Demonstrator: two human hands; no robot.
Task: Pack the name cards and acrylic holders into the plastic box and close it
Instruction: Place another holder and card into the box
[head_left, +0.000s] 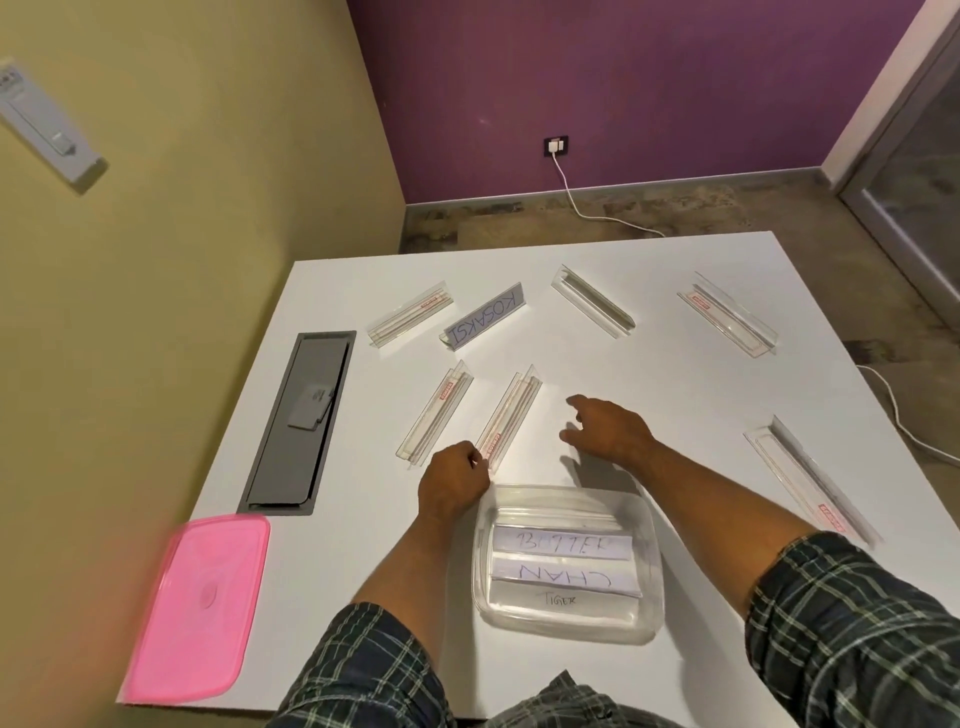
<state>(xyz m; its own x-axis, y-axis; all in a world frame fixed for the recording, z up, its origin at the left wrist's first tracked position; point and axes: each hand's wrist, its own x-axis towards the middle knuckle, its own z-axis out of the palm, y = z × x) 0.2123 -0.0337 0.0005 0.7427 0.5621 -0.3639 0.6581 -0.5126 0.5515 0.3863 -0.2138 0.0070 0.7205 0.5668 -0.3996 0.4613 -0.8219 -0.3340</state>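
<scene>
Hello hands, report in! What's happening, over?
Left hand pinching acrylic holder; right hand open, empty. Plastic box holds cards, pink lid off. Path clear.

White table (649, 395) fills lower frame, standing in room corner. Grey recessed cable hatch (301, 423) set into table's left side, lid closed. Yellow wall (208, 182) at left carries white wall-mounted unit (49, 122). Purple wall (623, 78) behind holds black socket (556, 146), white plug seated in it. White cable (582, 208) trails from socket across mottled floor (623, 213), passing behind table's far edge. Glass door frame (893, 171) at right.
</scene>
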